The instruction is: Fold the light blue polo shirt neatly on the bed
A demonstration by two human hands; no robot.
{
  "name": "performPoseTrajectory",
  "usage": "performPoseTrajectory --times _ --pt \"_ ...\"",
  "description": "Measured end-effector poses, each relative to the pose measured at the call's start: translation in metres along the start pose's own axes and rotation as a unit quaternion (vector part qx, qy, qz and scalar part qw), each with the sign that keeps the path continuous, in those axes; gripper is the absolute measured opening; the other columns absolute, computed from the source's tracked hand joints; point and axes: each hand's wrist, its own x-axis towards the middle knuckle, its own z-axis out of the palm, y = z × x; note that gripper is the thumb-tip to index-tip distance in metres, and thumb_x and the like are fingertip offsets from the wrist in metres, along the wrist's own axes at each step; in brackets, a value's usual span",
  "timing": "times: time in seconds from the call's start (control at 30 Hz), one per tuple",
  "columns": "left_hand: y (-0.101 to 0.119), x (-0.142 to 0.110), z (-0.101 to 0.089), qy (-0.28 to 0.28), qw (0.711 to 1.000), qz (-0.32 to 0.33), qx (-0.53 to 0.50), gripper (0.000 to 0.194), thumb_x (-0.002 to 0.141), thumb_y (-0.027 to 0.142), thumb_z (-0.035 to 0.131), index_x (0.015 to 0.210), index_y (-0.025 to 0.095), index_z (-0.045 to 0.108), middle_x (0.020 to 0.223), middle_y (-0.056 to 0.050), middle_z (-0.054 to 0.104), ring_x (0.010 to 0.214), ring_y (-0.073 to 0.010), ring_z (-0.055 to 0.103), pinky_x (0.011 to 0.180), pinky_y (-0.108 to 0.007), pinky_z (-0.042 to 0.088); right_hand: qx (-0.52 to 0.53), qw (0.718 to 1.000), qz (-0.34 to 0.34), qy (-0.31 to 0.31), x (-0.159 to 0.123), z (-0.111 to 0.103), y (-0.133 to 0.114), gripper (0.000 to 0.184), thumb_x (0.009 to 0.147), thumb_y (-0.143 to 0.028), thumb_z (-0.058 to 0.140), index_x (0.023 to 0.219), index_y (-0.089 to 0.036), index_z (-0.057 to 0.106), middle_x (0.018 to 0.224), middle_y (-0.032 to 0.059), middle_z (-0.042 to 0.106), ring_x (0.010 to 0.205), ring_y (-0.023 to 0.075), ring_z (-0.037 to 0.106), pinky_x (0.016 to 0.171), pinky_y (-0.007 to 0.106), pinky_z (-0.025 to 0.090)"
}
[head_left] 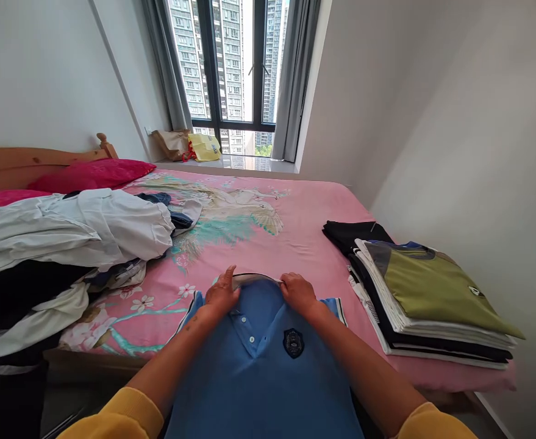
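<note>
A blue polo shirt (253, 396) is spread front side up over the near edge of the bed and down toward me. Two pale buttons and a dark shield badge show on its front. My left hand (222, 294) grips the left side of its collar, with the thumb and fingers partly visible. On the collar's other side, my right hand (297, 292) pinches the white, dark-edged band. Between both hands the collar stands stretched in an arc. The short sleeves, trimmed in white and black, stick out beyond my wrists.
At right, a stack of folded clothes (436, 286) has an olive shirt on top, with black folded garments (354, 235) behind. A loose clothes heap (80, 225) lies left on the pink bed sheet (304, 213). Red pillows (98, 174) and sill bags (203, 147) are farther back.
</note>
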Motion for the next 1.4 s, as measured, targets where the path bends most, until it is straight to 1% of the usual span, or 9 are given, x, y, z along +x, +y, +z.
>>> performPoseTrajectory --times 0.13,0.3,0.5,0.67,0.77,0.87,1.07,1.2,1.4 --pt "0.009 0.027 -0.006 -0.045 0.993 -0.050 -0.100 0.012 0.066 0.024 0.061 0.077 0.020 0.061 0.072 -0.004 0.062 0.087 -0.0253 0.061 0.078 -0.035 0.046 0.062 0.997 0.041 -0.020 0.017 -0.018 0.007 0.023 0.092 -0.025 0.036 0.105 -0.019 0.054 0.099 0.0106 0.065 0.096 0.0212 0.060 0.077 0.028 0.040" --pt "0.019 0.046 -0.006 -0.088 0.952 -0.100 -0.277 0.014 0.073 0.030 0.053 0.081 0.019 0.055 0.052 0.005 0.049 0.045 -0.0121 0.051 0.045 -0.023 0.041 0.194 0.966 0.093 -0.146 0.046 -0.032 0.025 0.020 0.085 -0.018 0.045 0.103 -0.020 0.054 0.065 0.0009 0.063 0.060 0.0143 0.063 0.057 0.023 0.045" --pt "0.031 0.064 0.006 -0.072 0.898 -0.132 -0.414 0.020 0.071 0.031 0.056 0.087 0.020 0.053 0.060 0.005 0.054 0.047 -0.0096 0.054 0.046 -0.021 0.046 0.541 0.809 0.213 -0.083 0.077 -0.036 0.029 0.019 0.089 -0.023 0.040 0.107 -0.022 0.045 0.069 -0.0027 0.059 0.053 0.0091 0.060 0.048 0.021 0.050" --pt "0.026 0.069 0.035 -0.076 0.891 -0.167 -0.414 0.021 0.069 0.026 0.058 0.089 0.019 0.054 0.060 0.002 0.061 0.049 -0.0129 0.059 0.042 -0.021 0.045 0.510 0.819 0.226 -0.135 0.084 -0.003 0.030 0.033 0.087 -0.032 0.048 0.118 -0.022 0.041 0.070 -0.0011 0.060 0.050 0.0116 0.059 0.046 0.026 0.051" --pt "0.019 0.067 0.050 -0.062 0.900 -0.167 -0.397 0.018 0.071 0.025 0.057 0.087 0.019 0.056 0.054 0.004 0.058 0.044 -0.0119 0.057 0.039 -0.019 0.042 0.419 0.859 0.223 -0.190 0.085 0.023 0.029 0.058 0.085 -0.053 0.048 0.131 -0.023 0.033 0.068 0.0008 0.063 0.045 0.0146 0.059 0.045 0.030 0.051" --pt "0.016 0.067 0.056 -0.055 0.904 -0.157 -0.394 0.015 0.076 0.031 0.054 0.085 0.019 0.057 0.047 0.006 0.055 0.039 -0.0118 0.053 0.036 -0.019 0.039 0.356 0.896 0.224 -0.142 0.089 0.041 0.029 0.076 0.082 -0.055 0.052 0.141 -0.022 0.018 0.063 0.0007 0.064 0.041 0.0165 0.058 0.042 0.029 0.049" --pt "0.014 0.068 0.055 -0.040 0.897 -0.168 -0.407 0.017 0.079 0.036 0.050 0.081 0.020 0.055 0.050 0.005 0.055 0.042 -0.0129 0.056 0.038 -0.021 0.043 0.388 0.889 0.230 -0.079 0.092 0.051 0.031 0.023 0.086 -0.033 0.044 0.103 -0.018 0.050 0.066 0.0021 0.066 0.044 0.0132 0.060 0.039 0.021 0.044" --pt "0.018 0.082 0.051 -0.017 0.899 -0.156 -0.408 0.017 0.079 0.034 0.050 0.084 0.020 0.057 0.057 0.002 0.061 0.050 -0.0147 0.062 0.041 -0.022 0.045 0.417 0.881 0.225 -0.015 0.098 0.042 0.035 0.015 0.090 -0.029 0.033 0.095 -0.020 0.044 0.082 0.0019 0.068 0.056 0.0100 0.064 0.044 0.018 0.046" --pt "0.035 0.131 0.048 0.033 0.904 -0.117 -0.410 0.020 0.078 0.033 0.052 0.085 0.018 0.062 0.069 -0.002 0.066 0.057 -0.0146 0.064 0.048 -0.022 0.048 0.419 0.883 0.179 0.116 0.135 0.032 0.040 0.009 0.087 -0.028 0.039 0.088 -0.022 0.045 0.077 -0.0001 0.067 0.060 0.0115 0.063 0.060 0.022 0.048"
